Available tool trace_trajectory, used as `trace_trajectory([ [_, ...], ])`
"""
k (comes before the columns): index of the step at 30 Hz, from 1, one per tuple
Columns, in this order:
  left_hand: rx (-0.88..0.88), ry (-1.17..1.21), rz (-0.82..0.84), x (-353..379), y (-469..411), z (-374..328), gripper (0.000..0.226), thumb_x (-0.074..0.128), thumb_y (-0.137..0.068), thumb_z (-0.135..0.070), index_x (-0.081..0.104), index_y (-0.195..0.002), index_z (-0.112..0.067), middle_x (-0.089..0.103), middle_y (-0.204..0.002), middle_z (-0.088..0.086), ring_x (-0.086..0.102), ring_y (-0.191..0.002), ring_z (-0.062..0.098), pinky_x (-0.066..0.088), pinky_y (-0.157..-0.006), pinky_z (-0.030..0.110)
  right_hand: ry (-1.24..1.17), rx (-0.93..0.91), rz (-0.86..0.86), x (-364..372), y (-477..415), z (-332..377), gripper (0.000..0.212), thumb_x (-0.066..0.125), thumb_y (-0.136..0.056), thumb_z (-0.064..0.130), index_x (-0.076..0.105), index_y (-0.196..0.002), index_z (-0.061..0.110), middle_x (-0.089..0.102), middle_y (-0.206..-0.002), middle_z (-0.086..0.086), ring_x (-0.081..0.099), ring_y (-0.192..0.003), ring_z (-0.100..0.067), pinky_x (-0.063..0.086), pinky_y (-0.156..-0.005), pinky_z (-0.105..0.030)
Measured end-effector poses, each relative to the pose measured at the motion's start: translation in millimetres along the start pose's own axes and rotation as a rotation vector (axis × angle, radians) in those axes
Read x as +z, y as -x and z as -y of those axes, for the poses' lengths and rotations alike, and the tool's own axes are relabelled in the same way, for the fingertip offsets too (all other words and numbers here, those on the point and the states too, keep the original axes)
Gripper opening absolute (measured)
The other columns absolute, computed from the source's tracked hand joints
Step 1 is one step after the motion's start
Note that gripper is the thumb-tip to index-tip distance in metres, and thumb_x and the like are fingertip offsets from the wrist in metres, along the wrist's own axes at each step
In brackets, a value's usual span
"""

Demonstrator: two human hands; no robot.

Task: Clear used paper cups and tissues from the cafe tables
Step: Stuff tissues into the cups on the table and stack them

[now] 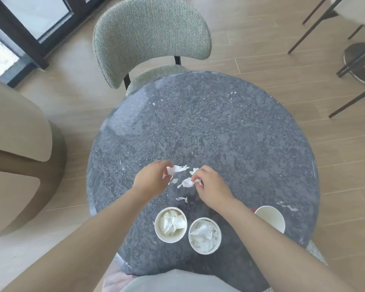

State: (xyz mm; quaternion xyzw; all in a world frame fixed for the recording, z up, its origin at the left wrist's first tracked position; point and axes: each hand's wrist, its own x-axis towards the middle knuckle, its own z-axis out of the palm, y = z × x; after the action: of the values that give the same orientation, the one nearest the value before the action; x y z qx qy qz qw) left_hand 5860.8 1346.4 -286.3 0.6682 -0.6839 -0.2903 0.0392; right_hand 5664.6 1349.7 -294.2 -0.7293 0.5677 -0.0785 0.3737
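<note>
On the round grey stone table [230, 127], my left hand [152, 180] pinches a white tissue scrap [176, 169]. Just to its right, my right hand [211, 184] closes on another crumpled tissue piece [187, 182]. Small shreds lie between and below the hands, one [181, 199] near my right wrist. Near the front edge stand two white paper cups [170, 224] [204, 236], each stuffed with crumpled tissue. A third paper cup [271, 218] with red on its side is empty, partly behind my right forearm. More tissue bits [288, 206] lie at the right edge.
A grey-green upholstered chair [150, 34] is tucked in at the far side of the table. A beige rounded seat [15, 144] stands at the left. Dark metal chair and table legs [354, 60] are at the upper right on the wooden floor.
</note>
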Motion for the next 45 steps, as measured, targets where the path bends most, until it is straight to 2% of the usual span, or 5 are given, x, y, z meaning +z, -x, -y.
trace_trajectory([
  [10, 0.047, 0.158, -0.183, -26, 70, -22, 0.008, 0.063, -0.086, -0.028, 0.068, -0.093, -0.027, 0.057, -0.081, -0.016, 0.054, -0.069, -0.002, 0.042, -0.061, 0.015, -0.113, -0.092, -0.250, -19, 62, 14, 0.011, 0.063, -0.082, 0.017, 0.061, -0.082, 0.028, 0.055, -0.083, 0.013, 0.051, -0.068, -0.006, 0.038, -0.063, -0.016],
  [17, 0.074, 0.175, -0.167, -25, 104, -44, 0.004, 0.063, -0.085, -0.031, 0.061, -0.084, -0.027, 0.058, -0.082, -0.014, 0.057, -0.076, 0.005, 0.050, -0.070, 0.025, -0.033, -0.113, -0.245, -20, 85, 25, 0.007, 0.063, -0.083, 0.022, 0.061, -0.083, 0.029, 0.055, -0.085, 0.015, 0.051, -0.064, -0.003, 0.042, -0.063, -0.023],
  [26, 0.061, 0.171, -0.195, -17, 122, -47, 0.006, 0.062, -0.085, -0.033, 0.059, -0.087, -0.028, 0.059, -0.090, -0.014, 0.058, -0.082, 0.005, 0.045, -0.067, 0.025, -0.057, -0.131, -0.241, -22, 101, 28, 0.008, 0.063, -0.083, 0.020, 0.062, -0.084, 0.028, 0.056, -0.084, 0.014, 0.052, -0.067, -0.002, 0.036, -0.062, -0.005],
  [37, 0.006, -0.207, -0.041, 18, 127, -34, 0.028, 0.049, -0.088, -0.030, 0.059, -0.113, -0.034, 0.059, -0.112, -0.011, 0.052, -0.110, 0.014, 0.042, -0.074, 0.026, -0.070, -0.102, -0.269, -21, 116, 25, 0.008, 0.063, -0.083, 0.017, 0.062, -0.083, 0.025, 0.056, -0.084, 0.012, 0.050, -0.065, -0.001, 0.037, -0.062, -0.011],
  [45, 0.033, 0.014, -0.147, 8, 141, -22, 0.035, 0.059, -0.084, -0.040, 0.053, -0.118, -0.042, 0.051, -0.120, -0.021, 0.055, -0.105, 0.007, 0.046, -0.071, 0.024, -0.035, -0.145, -0.249, -15, 109, 37, 0.008, 0.062, -0.083, 0.019, 0.061, -0.083, 0.027, 0.056, -0.087, 0.015, 0.049, -0.065, 0.001, 0.036, -0.062, -0.011],
])
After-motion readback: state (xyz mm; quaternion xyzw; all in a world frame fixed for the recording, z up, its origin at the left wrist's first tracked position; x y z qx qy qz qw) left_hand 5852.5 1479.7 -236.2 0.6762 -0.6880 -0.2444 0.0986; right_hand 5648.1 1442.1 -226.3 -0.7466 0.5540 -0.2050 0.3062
